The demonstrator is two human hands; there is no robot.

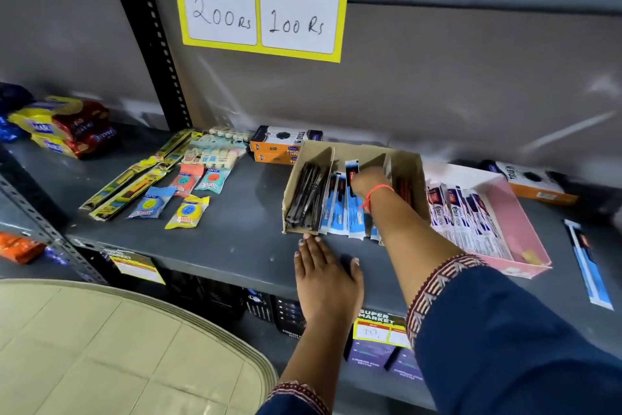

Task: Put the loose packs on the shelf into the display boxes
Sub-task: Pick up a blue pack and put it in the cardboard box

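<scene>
- Left hand (328, 275) at 6 o'clock, flat on the grey shelf (235, 239), palm down, fingers spread; grip wide, holding nothing. Fingertips just short of the cardboard display box (353, 192).
- Right hand (367, 184) reaches into that box's middle section, grip closed on a blue pack (351, 179) standing upright among other blue packs (340, 212). Red thread on the wrist.
- Box's left section holds black packs (306, 199); right section mostly hidden by the forearm.
- Pink display box (515, 226) at 3 o'clock, white packs inside.
- One loose blue pack (589, 263) lies flat at far 3 o'clock, well apart.
- Loose yellow and round packs (168, 185) at 10 o'clock.
- Yellow price sign (261, 7) at 12 o'clock.
</scene>
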